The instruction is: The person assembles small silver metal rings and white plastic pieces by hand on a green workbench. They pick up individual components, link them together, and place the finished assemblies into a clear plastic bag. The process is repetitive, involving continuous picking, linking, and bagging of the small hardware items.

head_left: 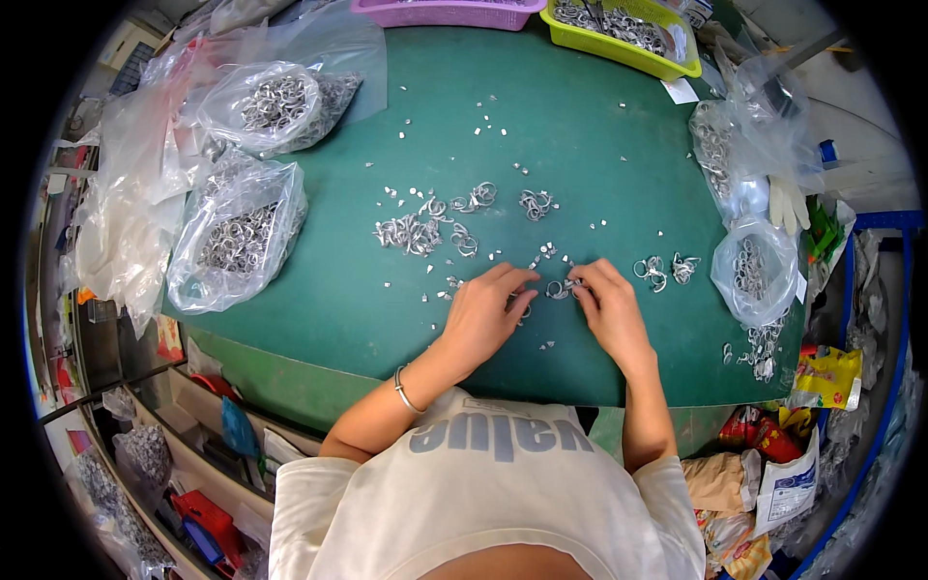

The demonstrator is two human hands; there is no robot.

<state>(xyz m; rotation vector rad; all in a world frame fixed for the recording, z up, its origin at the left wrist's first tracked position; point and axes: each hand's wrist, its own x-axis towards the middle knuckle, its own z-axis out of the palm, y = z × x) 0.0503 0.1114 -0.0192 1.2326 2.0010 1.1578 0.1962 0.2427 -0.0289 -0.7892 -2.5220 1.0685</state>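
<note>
My left hand is closed, fingers curled over the green table; part of a silver metal ring shows at its thumb. Facing it, my right hand pinches at the edge of another silver ring. Its fingertips partly hide what they grip. Just beyond the hands lie a few small silver pieces. A loose pile of rings spreads to the far left of my hands, and a smaller ring cluster sits straight ahead. To the right are two little groups of rings.
Plastic bags of rings stand on the table's left side. On the right are another bag and a ring heap. A yellow-green basket and a purple basket line the far edge. Tiny metal bits dot the table.
</note>
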